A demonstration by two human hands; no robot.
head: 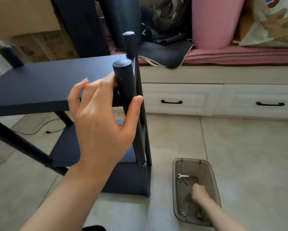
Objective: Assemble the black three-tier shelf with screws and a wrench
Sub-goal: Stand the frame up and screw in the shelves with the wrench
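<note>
Tiled floor [240, 147]: black shelf [39, 84] stands at left; translucent bin [176, 189] at lower right; black cable [39, 130] at left.

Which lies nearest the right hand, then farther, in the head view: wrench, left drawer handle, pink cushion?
From the right hand:
1. Wrench, in the same grey bin, just beyond.
2. Left drawer handle, on the white cabinet ahead.
3. Pink cushion, up on the bench.

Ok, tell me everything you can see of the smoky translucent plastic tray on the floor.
The smoky translucent plastic tray is a rectangular, round-cornered bin with low walls, standing flat on the pale tiled floor to the right of the black three-tier shelf. Inside, near its far end, lie a small silver wrench and a thin metal rod; two small silvery ring-shaped parts sit at the near end. The right hand reaches into it; the blur hides what it holds.
</note>
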